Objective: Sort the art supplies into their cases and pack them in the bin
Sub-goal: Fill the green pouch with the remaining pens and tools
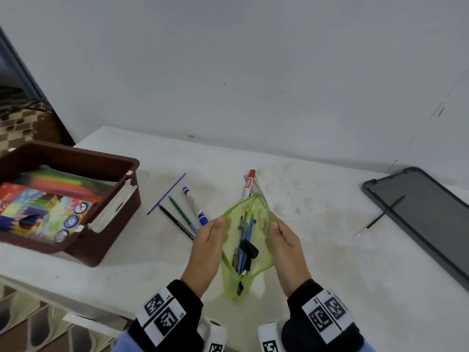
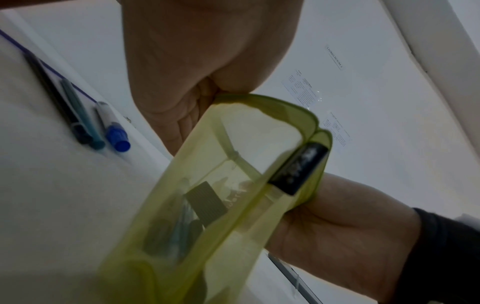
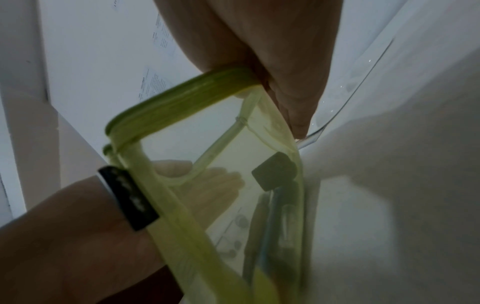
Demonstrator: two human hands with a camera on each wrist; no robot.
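Note:
A green mesh pencil pouch (image 1: 264, 252) stands unzipped on the white table (image 1: 330, 270), with several pens and a black block inside. My left hand (image 1: 210, 240) pinches the left rim of its mouth and my right hand (image 1: 281, 237) pinches the right rim, spreading it wide. In the left wrist view the pouch (image 2: 233, 205) stretches between both hands, as does the pouch (image 3: 207, 164) in the right wrist view. Loose on the table lie a blue marker (image 1: 195, 206), a teal pencil (image 1: 181, 213), a black pencil (image 1: 176, 222), a purple stick (image 1: 167, 193) and a red marker (image 1: 248, 184).
A brown bin (image 1: 111, 240) at the left holds colourful pencil boxes. A clear plastic paint palette (image 1: 294, 191) lies behind the pouch. A dark grey lid (image 1: 426, 217) sits at the right with a thin black brush (image 1: 378, 218) by its edge.

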